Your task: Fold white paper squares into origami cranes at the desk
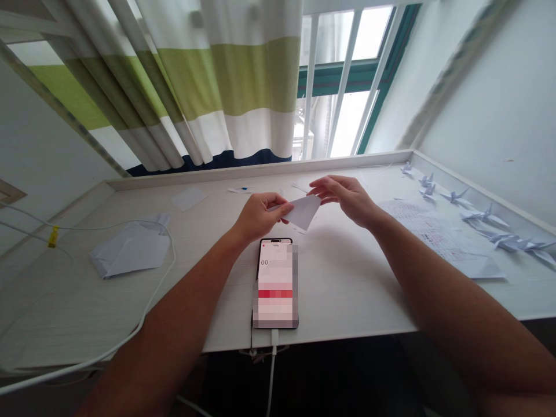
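A small folded piece of white paper is held above the desk, its wide end to the right. My left hand pinches its left end between thumb and fingers. At the paper's upper right corner is my right hand, its fingers loosely apart and curved. They overlap the corner in view; whether they press on it I cannot tell. Below my hands lies a phone with a lit, partly blurred screen, plugged into a white cable.
Several folded paper cranes line the right edge of the white desk. Near them lies a printed sheet. On the left are a stack of white paper, a paper square and a looping white cord.
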`<state>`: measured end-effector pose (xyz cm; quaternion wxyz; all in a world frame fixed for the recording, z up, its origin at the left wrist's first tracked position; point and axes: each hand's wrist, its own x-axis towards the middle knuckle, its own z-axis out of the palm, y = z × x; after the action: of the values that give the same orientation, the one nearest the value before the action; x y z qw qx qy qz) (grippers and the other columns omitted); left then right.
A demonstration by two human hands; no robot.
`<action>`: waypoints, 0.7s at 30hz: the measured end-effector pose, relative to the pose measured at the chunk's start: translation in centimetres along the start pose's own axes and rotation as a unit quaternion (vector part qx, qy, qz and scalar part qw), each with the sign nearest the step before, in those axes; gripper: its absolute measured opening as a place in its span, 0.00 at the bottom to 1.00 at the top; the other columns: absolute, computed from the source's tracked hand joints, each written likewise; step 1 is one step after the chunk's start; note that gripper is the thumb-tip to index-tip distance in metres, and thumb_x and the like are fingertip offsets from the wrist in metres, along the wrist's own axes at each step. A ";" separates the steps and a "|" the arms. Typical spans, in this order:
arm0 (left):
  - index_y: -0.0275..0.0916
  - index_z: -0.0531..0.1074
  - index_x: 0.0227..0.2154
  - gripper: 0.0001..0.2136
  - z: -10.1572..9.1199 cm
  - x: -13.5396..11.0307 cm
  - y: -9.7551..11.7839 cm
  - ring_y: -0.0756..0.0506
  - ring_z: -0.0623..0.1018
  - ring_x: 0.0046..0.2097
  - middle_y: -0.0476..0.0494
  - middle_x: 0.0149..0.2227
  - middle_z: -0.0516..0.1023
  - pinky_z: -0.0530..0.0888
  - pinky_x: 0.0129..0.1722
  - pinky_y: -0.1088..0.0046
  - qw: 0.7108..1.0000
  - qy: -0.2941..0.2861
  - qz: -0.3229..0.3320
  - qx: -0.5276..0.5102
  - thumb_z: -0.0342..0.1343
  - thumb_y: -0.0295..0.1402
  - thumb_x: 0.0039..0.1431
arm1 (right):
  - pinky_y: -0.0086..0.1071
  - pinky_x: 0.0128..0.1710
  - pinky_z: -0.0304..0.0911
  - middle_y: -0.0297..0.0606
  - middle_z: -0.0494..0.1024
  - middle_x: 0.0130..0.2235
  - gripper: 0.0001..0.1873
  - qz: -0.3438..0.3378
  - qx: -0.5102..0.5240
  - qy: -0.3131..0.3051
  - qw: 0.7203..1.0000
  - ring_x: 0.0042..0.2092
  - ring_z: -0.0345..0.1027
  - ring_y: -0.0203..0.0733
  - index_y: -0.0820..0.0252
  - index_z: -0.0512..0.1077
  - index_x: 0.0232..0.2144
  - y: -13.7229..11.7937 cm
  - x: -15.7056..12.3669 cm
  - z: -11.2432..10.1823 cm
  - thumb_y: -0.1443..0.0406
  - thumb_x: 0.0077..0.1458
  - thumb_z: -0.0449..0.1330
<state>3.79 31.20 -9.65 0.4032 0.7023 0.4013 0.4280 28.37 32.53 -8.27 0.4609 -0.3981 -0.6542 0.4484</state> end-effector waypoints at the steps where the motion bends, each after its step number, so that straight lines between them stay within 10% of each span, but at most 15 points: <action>1: 0.35 0.80 0.32 0.14 -0.1 0.0 0.0 0.46 0.83 0.30 0.43 0.29 0.83 0.77 0.31 0.71 1.000 0.001 0.000 0.000 0.70 0.43 0.57 | 0.41 0.44 0.73 0.44 0.84 0.42 0.22 0.002 0.000 -0.007 1.000 0.44 0.77 0.45 0.59 0.82 0.42 0.0 0.0 0.0 0.47 0.59 0.67; 9: 0.35 0.81 0.41 0.14 0.0 -0.2 -0.4 0.45 0.83 0.37 0.40 0.37 0.84 0.80 0.35 0.69 0.999 -0.017 0.026 0.008 0.63 0.43 0.64 | 0.40 0.37 0.70 0.39 0.83 0.35 0.15 -0.011 0.015 -0.025 1.000 0.36 0.74 0.43 0.58 0.82 0.38 0.7 -0.4 1.3 0.55 0.52 0.72; 14: 0.43 0.76 0.58 0.21 -0.6 -0.2 -0.6 0.40 0.78 0.59 0.39 0.57 0.81 0.76 0.58 0.58 0.965 -0.010 0.215 0.146 0.60 0.27 0.62 | 0.38 0.35 0.69 0.39 0.81 0.33 0.10 0.036 0.084 0.047 0.995 0.33 0.71 0.40 0.59 0.83 0.34 0.7 0.0 1.1 0.61 0.50 0.73; 21: 0.43 0.85 0.42 0.08 -0.3 -0.2 -0.7 0.40 0.84 0.48 0.40 0.45 0.87 0.78 0.52 0.60 0.954 0.036 0.237 0.179 0.64 0.39 0.66 | 0.42 0.41 0.74 0.43 0.81 0.34 0.13 0.119 0.143 0.006 0.983 0.35 0.76 0.44 0.62 0.82 0.34 0.2 -0.2 1.6 0.59 0.50 0.74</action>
<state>3.32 31.27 -10.25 0.1430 0.8220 0.3081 0.4570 26.88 32.01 -8.80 0.4607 -0.4060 -0.5284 0.5863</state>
